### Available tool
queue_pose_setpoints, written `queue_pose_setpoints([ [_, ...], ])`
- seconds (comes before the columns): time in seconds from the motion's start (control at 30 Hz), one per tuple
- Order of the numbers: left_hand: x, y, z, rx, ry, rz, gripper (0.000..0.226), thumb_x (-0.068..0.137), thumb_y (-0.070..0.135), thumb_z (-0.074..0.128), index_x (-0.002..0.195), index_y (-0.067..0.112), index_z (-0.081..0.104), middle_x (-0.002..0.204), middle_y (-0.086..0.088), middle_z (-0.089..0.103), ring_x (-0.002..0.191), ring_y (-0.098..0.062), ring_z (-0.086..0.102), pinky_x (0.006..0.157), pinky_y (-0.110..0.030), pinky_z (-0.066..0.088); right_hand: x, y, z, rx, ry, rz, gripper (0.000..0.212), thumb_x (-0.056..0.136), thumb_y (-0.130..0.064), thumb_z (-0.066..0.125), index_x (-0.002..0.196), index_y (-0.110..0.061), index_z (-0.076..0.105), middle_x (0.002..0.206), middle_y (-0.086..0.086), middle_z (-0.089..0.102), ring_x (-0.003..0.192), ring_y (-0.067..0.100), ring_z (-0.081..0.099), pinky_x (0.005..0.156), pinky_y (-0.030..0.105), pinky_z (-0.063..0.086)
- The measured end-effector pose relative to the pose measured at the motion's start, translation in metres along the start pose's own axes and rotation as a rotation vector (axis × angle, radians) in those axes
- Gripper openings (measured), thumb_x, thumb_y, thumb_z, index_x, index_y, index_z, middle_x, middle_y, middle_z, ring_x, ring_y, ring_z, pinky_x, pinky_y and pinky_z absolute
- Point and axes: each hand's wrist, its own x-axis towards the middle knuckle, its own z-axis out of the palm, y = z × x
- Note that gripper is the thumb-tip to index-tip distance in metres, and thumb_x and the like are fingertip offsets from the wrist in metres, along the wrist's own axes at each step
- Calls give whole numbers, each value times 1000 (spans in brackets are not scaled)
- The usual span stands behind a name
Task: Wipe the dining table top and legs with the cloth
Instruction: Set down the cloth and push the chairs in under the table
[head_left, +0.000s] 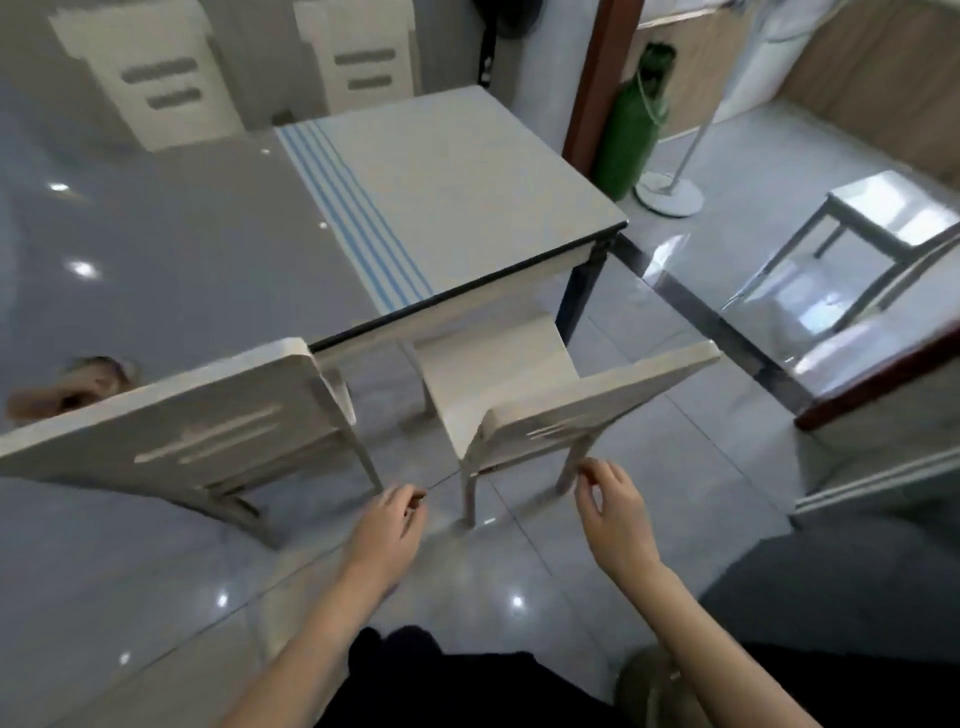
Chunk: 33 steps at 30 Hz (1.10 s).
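Glossy grey tiled floor (493, 587); dining worktop (182, 249) directly ahead, glassy grey top with a white, blue-striped end. Fingers (413, 501) of left hand (387, 525) loosely curled, holding nothing. Fingers (589, 475) of right hand (618, 514) likewise, empty, just short of right chair (571, 410). Cloth nowhere in view; location not determinable. Judged: cloth light and limp, best bunched in the palm. Top hard and slick, probably glass, so moderate pressure only. Dark leg (574, 306) at near corner, reachable past the chairs.

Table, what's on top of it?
A white cloth with blue stripes lies spread over its right end, hiding the top beneath. The glossy grey top beside it shows reflections.
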Motion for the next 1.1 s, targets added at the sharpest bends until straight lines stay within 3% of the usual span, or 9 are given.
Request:
queue_pose_setpoints([
  [0.2, 49, 110, 21, 141, 99, 287, 53, 86, 45, 33, 122, 14, 56, 118, -3, 55, 108, -20, 51, 91, -33, 44, 48, 34, -74, -186, 120, -115, 33, 96, -14, 54, 129, -8, 55, 120, 8, 59, 109, 22, 55, 91, 33, 49],
  [0.37, 106, 151, 39, 241, 45, 237, 56, 87, 51, 31, 124, 16, 54, 120, -4, 53, 110, -23, 51, 92, -35, 43, 114, 48, -101, -282, 57, -153, 38, 98, -18, 50, 135, -11, 51, 133, 8, 53, 124, 26, 45, 104, 41, 41],
  [0.43, 120, 154, 48, 270, 10, 182, 57, 88, 53, 20, 111, 20, 59, 112, -3, 59, 103, -25, 56, 84, -36, 46, 140, 57, -104, -360, 24, -200, 34, 99, -20, 46, 130, -10, 56, 130, 7, 57, 123, 26, 47, 107, 41, 37],
  [0.5, 135, 158, 57, 306, -6, 111, 57, 91, 53, 12, 80, 22, 58, 87, -1, 63, 84, -25, 61, 69, -35, 49, 172, 78, -102, -471, -37, -214, 33, 100, -26, 40, 111, -11, 66, 115, 6, 64, 116, 25, 53, 108, 39, 34],
  [0.57, 146, 157, 62, 333, 10, 58, 60, 92, 53, 8, 59, 19, 45, 64, 0, 56, 63, -23, 58, 58, -34, 49, 202, 99, -101, -601, -107, -199, 50, 98, -38, 27, 82, -14, 68, 85, 2, 68, 91, 23, 60, 101, 35, 39],
  [0.63, 151, 151, 65, 314, 39, 47, 58, 91, 53, 11, 52, 18, 36, 54, 1, 47, 52, -19, 50, 51, -32, 45, 225, 115, -102, -684, -110, -212, 57, 94, -44, 22, 60, -15, 58, 59, 0, 59, 62, 22, 55, 80, 37, 48],
  [0.77, 160, 144, 66, 312, 86, 64, 52, 89, 48, 28, 53, 16, 47, 52, 2, 51, 49, -19, 52, 44, -27, 32, 240, 128, -98, -680, -34, -350, 59, 96, -40, 23, 49, -16, 49, 45, 0, 48, 40, 25, 46, 46, 29, 41],
  [0.87, 173, 137, 61, 362, 137, 58, 44, 85, 43, 38, 52, 17, 51, 50, 3, 52, 47, -18, 54, 44, -22, 25, 254, 126, -88, -663, 11, -377, 45, 87, -32, 37, 47, -14, 48, 43, 2, 45, 38, 26, 44, 40, 25, 34],
  [1.1, 214, 129, 38, 369, 169, 16, 39, 83, 39, 40, 52, 17, 51, 50, 1, 53, 46, -20, 55, 43, -21, 20, 296, 104, -72, -631, 48, -458, 43, 84, -28, 40, 43, -13, 46, 40, 1, 43, 34, 24, 40, 46, 20, 18],
])
